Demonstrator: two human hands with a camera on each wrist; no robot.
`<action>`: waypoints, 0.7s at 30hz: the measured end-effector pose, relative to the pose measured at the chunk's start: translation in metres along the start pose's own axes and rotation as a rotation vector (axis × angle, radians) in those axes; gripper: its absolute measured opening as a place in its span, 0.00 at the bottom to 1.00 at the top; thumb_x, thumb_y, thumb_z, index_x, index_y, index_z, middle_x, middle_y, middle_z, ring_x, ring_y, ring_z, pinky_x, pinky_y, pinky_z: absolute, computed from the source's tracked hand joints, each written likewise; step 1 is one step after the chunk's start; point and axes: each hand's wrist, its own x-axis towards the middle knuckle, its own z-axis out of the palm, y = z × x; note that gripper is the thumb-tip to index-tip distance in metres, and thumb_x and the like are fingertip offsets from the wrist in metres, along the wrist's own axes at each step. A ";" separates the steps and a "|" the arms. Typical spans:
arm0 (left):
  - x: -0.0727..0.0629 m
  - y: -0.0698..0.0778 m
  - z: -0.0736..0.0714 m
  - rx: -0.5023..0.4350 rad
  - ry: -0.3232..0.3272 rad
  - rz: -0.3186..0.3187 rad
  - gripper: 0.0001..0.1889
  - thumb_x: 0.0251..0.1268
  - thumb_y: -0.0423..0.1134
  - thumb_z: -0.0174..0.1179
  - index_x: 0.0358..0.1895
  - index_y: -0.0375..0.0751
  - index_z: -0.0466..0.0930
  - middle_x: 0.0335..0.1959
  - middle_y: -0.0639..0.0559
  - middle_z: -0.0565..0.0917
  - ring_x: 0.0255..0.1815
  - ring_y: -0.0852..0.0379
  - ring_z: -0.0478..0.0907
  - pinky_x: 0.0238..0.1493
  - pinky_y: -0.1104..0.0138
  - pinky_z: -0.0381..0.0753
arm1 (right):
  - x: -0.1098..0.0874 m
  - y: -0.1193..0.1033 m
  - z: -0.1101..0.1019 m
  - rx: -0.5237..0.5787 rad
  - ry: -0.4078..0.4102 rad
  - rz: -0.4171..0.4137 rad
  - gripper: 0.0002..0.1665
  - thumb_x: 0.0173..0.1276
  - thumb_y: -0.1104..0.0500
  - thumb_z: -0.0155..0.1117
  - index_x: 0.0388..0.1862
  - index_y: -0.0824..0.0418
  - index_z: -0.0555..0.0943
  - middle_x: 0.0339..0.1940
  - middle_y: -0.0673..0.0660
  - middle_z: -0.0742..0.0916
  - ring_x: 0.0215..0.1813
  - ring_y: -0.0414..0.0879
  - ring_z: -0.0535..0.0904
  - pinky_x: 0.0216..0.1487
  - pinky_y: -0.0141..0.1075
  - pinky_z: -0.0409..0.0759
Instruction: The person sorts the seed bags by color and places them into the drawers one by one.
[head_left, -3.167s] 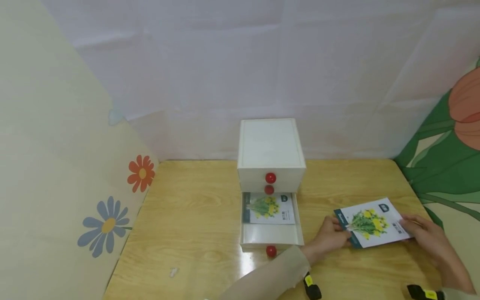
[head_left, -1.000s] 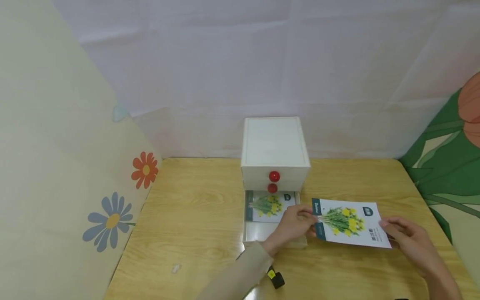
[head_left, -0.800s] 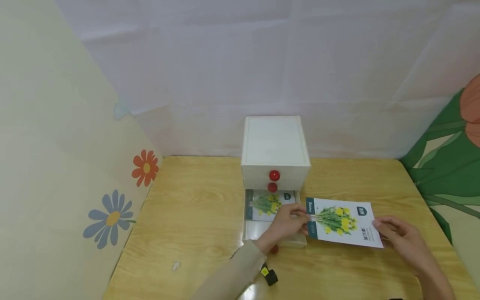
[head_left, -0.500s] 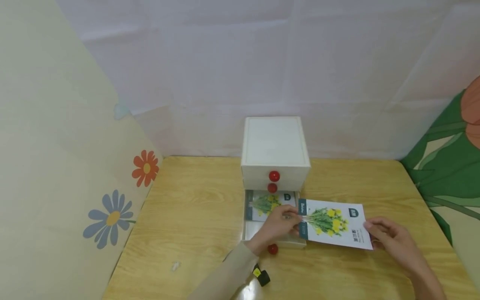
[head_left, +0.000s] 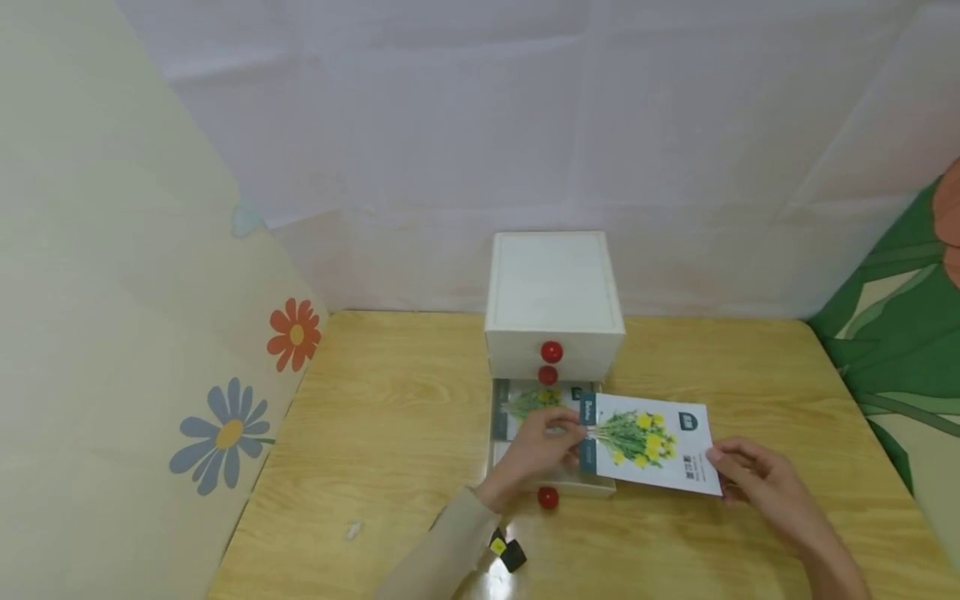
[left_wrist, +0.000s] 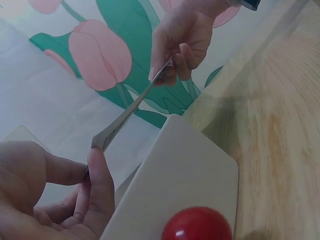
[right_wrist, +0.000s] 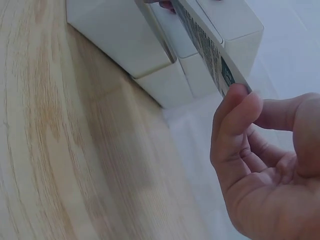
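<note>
A flat seed packet printed with yellow-flowered greens is stretched between both hands. My left hand pinches its dark green end, over the pulled-out bottom drawer. At the white end, my right hand pinches the edge between thumb and fingers. Seen edge-on in the left wrist view, the packet is above the drawer front with its red knob. A second, similar packet lies inside the drawer, partly covered by the left hand and the held packet.
The white drawer cabinet stands at the back of the wooden table, its upper drawers pushed in behind red knobs. A white cloth hangs behind. Flower-painted panels flank the table. A small pale mark shows at front left.
Both hands have carried the packet leftward from the table's right side, until its green end overlaps the open drawer. The drawer and the packet inside it have stayed put.
</note>
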 end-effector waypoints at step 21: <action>-0.021 -0.004 -0.032 0.019 -0.007 0.074 0.17 0.76 0.36 0.65 0.61 0.32 0.82 0.44 0.47 0.88 0.29 0.56 0.87 0.35 0.64 0.93 | -0.001 -0.015 0.033 0.057 -0.026 -0.065 0.17 0.85 0.59 0.58 0.56 0.75 0.79 0.34 0.51 0.89 0.30 0.42 0.81 0.29 0.37 0.85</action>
